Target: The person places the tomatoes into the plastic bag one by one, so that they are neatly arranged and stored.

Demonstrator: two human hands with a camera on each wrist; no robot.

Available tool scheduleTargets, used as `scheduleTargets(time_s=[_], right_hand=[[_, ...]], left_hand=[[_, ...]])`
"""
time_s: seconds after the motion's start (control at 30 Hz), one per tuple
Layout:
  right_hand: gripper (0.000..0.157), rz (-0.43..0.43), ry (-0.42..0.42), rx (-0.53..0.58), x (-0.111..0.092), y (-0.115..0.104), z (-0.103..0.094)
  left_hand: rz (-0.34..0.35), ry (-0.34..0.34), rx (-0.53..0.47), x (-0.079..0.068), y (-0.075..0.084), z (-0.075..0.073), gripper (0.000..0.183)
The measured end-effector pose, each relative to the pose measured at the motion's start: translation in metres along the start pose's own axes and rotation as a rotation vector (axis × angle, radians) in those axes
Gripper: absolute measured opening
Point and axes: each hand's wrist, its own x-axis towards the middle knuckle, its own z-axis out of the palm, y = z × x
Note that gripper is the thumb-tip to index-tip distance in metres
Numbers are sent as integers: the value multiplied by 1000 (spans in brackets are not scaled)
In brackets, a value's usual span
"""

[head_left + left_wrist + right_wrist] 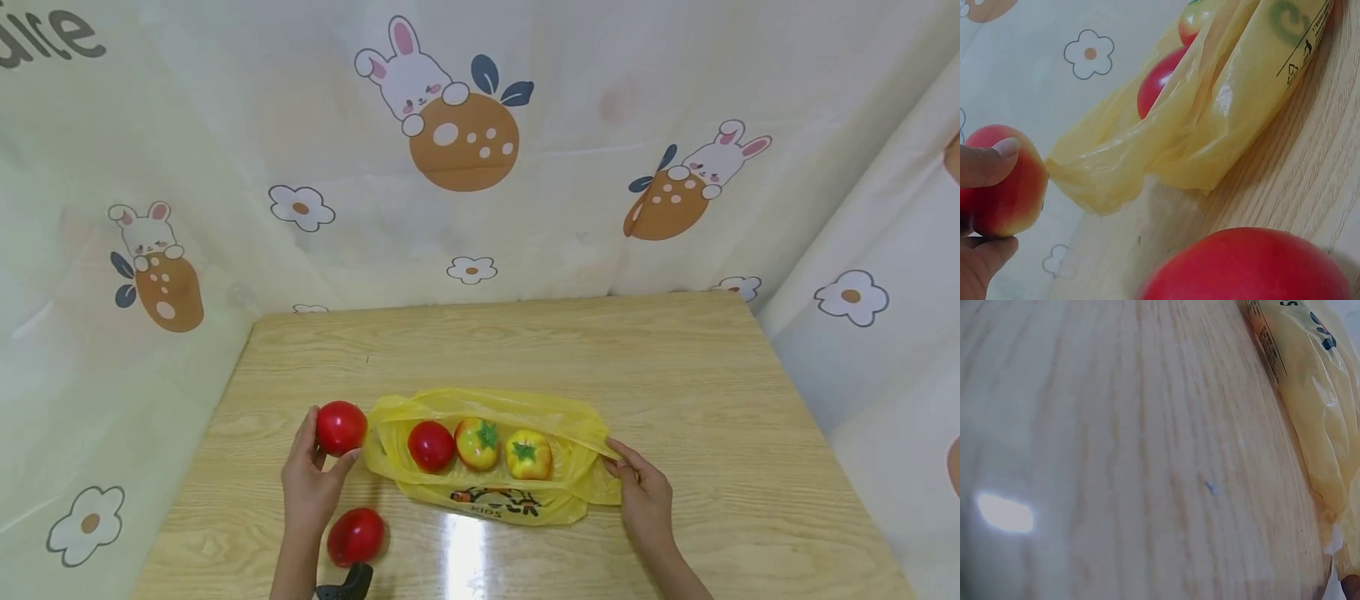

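My left hand (313,487) grips a round, shiny red apple-like fruit (341,427), thumb on one side and fingers on the other. In the left wrist view this fruit (1007,187) turns yellowish toward its end, and a drawn-out corner of the bag overlaps its edge. The yellow plastic bag (510,507) lies on its side with its long opening facing up. Inside sit a red fruit (431,447) and two yellow-red fruits with green leafy tops, one in the middle (472,446) and one to the right (528,457). My right hand (647,498) pinches the bag's right end.
Another red fruit (356,537) lies on the wooden table (750,467), close beside my left forearm. A black curved object (348,582) shows at the bottom edge. Behind the table hangs a pale curtain (570,217) printed with rabbits and flowers.
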Motion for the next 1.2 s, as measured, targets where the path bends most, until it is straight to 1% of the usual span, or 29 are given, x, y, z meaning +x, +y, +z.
scheduleTargets(time_s=[0.23,0.33,0.67,0.8,1.03,1.2], right_hand=[[38,-15,6,7,1,1,0],[38,-14,9,14,1,0,1],[38,-13,6,31,-1,-2,1],[38,-14,9,34,-1,-1,1],[38,-17,4,49,-2,-1,1],[38,-11,3,39,-2,-1,1]], left_hand=[[13,-6,-4,0,1,0,91],[7,-7,-3,0,1,1,92],[16,39,37,-1,2,2,92],[29,39,16,-2,5,3,92],[30,26,-3,-3,10,8,91],[54,18,-35,-4,11,10,90]])
